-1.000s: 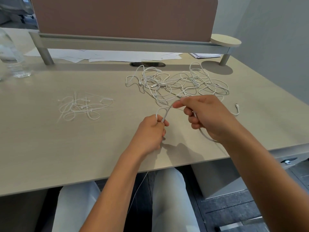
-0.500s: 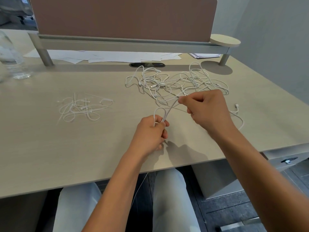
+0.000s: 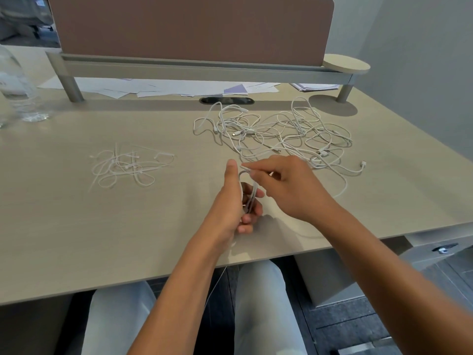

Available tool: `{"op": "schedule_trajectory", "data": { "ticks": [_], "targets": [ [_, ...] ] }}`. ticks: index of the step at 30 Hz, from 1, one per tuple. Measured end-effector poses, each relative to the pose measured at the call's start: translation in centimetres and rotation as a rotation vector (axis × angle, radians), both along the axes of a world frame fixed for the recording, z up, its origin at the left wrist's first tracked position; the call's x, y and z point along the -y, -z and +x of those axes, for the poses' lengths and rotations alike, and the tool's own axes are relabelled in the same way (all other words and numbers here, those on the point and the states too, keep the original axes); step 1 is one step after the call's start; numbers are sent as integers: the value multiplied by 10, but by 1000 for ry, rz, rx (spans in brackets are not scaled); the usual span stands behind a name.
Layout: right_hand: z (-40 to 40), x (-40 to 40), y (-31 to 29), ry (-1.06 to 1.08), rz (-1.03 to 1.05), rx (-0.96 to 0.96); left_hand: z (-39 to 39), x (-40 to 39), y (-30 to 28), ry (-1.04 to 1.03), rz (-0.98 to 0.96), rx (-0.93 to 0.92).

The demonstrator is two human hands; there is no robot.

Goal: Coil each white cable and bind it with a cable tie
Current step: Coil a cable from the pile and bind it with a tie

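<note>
My left hand (image 3: 230, 201) holds a few folded strands of a white cable (image 3: 252, 194) in its curled fingers, thumb pointing up. My right hand (image 3: 286, 185) pinches the same cable at the top of the loop, just right of the left thumb. One end of that cable hangs off the desk's front edge between my arms. Behind my hands a tangle of white cables (image 3: 281, 131) lies on the desk. A loose pile of white cable ties (image 3: 128, 165) lies to the left.
The beige desk (image 3: 76, 226) carries a clear water bottle (image 3: 18, 85) at the far left. A brown divider panel (image 3: 192, 26) on a grey rail stands at the back, with papers (image 3: 158, 88) under it. A grey wall is at right.
My right hand has moved left toward my left hand, bringing the cable over. My left hand has loosened, its thumb raised, with more strands lying in it.
</note>
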State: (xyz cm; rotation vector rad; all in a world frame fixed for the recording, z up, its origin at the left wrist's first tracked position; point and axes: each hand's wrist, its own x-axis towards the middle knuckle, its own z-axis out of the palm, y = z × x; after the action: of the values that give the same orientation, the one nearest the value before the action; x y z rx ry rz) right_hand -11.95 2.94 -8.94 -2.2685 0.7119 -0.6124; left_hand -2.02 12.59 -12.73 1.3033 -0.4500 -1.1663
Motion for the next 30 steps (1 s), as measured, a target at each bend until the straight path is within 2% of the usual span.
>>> {"op": "schedule_trajectory", "data": {
  "ticks": [5, 15, 21, 25, 30],
  "targets": [
    [-1, -2, 2, 83, 70, 134, -1, 0, 2, 3, -36, -10],
    [-7, -3, 6, -122, -153, -43, 2, 5, 1, -56, -60, 2],
    [-12, -8, 0, -10, 64, 94, -2, 9, -5, -133, -52, -25],
    [-18, -12, -6, 96, 48, -9, 6, 12, -1, -223, -74, 0],
    [-24, -28, -3, 142, 286, -32, 8, 18, 3, -280, -247, -134]
  ]
}}
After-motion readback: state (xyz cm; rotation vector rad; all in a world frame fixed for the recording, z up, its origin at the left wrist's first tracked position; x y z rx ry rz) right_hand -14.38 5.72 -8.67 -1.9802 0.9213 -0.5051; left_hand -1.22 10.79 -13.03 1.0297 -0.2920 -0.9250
